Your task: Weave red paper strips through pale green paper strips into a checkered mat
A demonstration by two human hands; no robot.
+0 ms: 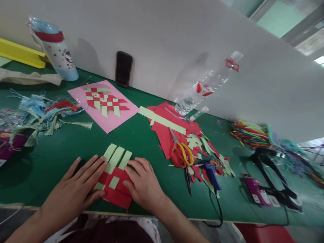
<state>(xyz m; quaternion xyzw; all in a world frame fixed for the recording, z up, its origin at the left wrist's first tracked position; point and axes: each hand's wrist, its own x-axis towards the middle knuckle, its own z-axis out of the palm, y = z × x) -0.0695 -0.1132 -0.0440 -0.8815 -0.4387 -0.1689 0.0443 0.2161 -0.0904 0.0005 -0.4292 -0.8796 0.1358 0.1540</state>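
A woven piece of red and pale green paper strips (pixel 115 180) lies flat near the front edge of the table. My left hand (pixel 78 184) rests on its left side, fingers stretched out and pointing away from me. On its right side lies my right hand (pixel 144 182), its fingers slightly bent and apart over the red paper. Three green strip ends (pixel 116 157) stick out at the far side, between both hands. Beyond them, finished-looking woven fish shapes (pixel 105 101) in the same colours lie on a pink paper square (pixel 108 125).
Red paper (pixel 162 138) and scraps lie to the right, with scissors (pixel 181 152) and a blue glue gun (pixel 212 175) on top. A water bottle (pixel 202 89), phone (pixel 123 69) and flask (pixel 57 50) stand along the wall. Tassels (pixel 37 108) lie left, a black stand (pixel 275 175) right.
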